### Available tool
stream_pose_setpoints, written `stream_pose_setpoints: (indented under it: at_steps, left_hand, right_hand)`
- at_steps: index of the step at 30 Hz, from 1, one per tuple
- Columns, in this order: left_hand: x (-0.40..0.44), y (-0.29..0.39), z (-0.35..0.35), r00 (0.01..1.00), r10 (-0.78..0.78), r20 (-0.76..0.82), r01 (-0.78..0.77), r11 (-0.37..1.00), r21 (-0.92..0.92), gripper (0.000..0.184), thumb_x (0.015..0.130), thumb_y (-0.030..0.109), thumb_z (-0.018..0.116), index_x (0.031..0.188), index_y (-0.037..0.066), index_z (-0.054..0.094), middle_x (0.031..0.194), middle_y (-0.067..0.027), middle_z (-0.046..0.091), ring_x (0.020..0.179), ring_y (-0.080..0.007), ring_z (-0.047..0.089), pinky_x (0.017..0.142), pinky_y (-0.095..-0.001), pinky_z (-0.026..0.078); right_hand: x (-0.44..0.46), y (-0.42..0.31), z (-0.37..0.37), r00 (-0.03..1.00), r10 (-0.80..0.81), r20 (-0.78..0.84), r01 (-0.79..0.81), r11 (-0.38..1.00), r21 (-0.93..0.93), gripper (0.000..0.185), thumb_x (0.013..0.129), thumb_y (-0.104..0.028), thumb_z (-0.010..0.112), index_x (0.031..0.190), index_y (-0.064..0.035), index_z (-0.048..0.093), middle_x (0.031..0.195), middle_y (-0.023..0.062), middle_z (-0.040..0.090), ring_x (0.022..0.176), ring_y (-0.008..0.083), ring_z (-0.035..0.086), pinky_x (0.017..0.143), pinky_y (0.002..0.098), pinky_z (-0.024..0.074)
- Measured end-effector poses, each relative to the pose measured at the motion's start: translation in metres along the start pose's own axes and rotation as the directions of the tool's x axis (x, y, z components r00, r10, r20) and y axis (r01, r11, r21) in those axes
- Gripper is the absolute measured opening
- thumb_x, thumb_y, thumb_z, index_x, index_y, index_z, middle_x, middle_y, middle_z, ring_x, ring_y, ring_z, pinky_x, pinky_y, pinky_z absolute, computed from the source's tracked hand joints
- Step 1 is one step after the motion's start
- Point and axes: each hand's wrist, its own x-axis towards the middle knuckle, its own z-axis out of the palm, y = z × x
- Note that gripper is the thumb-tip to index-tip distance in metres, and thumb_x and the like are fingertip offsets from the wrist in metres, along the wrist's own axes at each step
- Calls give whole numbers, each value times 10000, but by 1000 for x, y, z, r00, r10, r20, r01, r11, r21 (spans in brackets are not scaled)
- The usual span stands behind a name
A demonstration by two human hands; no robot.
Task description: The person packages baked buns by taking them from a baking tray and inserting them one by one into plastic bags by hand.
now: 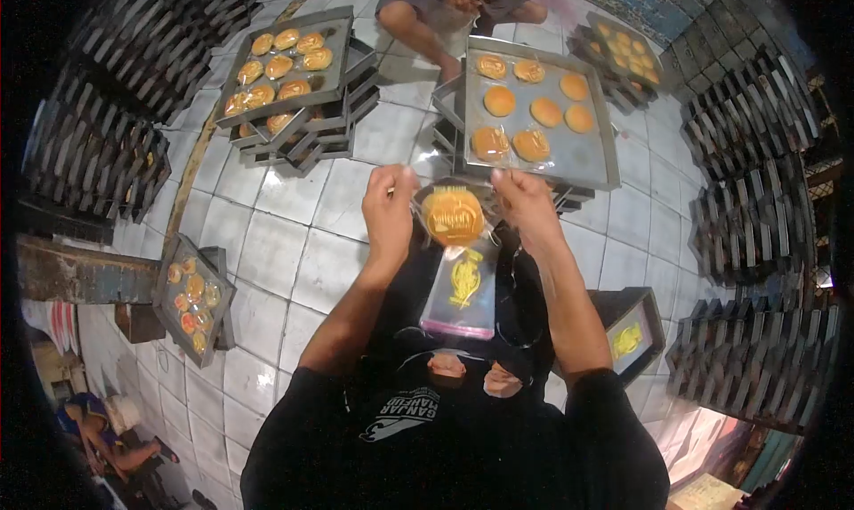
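A round golden bun [452, 216] sits inside a clear plastic bag with printed lettering, between my two hands above my lap. My left hand [389, 212] is closed in a pinch at the bag's left side. On the other side my right hand [527, 203] also pinches, thumb and fingertips together at the bag's edge. Below the bun, a pile of flat clear bags [458, 292] with yellow print lies on my lap. Just beyond my hands, a metal tray [583, 158] carries bare buns [545, 112] and bagged buns [489, 143].
Another tray [342, 29] of bagged buns tops a stack at the left. Smaller trays stand at far right [660, 74] and lower left [206, 354]. A box [654, 319] with printed bags is right of me. Tray stacks [743, 216] line the sides. A person's legs [414, 34] are ahead.
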Motion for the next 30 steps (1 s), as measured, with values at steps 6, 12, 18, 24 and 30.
stream_pose_setpoints:
  at_steps: [6,12,18,24,30]
  left_hand:
    - [-55,-12,-34,975,-93,204,101,994,-31,238,1003,141,626,837,-14,696,1060,-97,630,1025,-196,610,933,-302,463]
    - [-38,-45,-19,852,-269,449,429,851,-302,179,979,119,612,888,-29,656,925,-91,692,941,-197,653,913,-303,481]
    - [-16,12,52,846,-289,447,518,642,-565,302,1004,188,622,1212,-31,633,1287,-167,633,1210,-239,608,1039,-369,472]
    - [-75,11,10,827,183,531,-390,868,308,420,901,154,725,1294,18,668,1546,-209,472,1419,-414,451,1120,-482,437]
    - [-88,-15,-14,665,248,705,-686,576,445,326,791,118,748,1115,153,770,1522,-160,517,1427,-505,400,1126,-547,412]
  right_hand:
    - [-52,83,-8,984,175,27,-174,984,-34,270,1056,-269,612,864,-78,615,659,-37,541,524,53,456,479,220,365]
    - [-75,93,13,982,190,-19,-166,898,407,222,1059,-224,594,1027,-20,675,913,60,713,732,121,676,728,271,621]
    - [-39,52,-69,830,-317,-458,206,939,-277,268,1021,-157,630,1179,55,677,1062,128,714,1046,239,694,924,387,564]
    - [-56,61,-115,735,-612,-292,34,464,-885,395,955,-172,695,1277,32,594,1213,266,664,1107,468,640,940,463,520]
    - [-117,64,-28,872,-458,172,415,506,-756,481,868,-194,782,1269,11,613,1139,209,674,1126,378,639,1087,456,430]
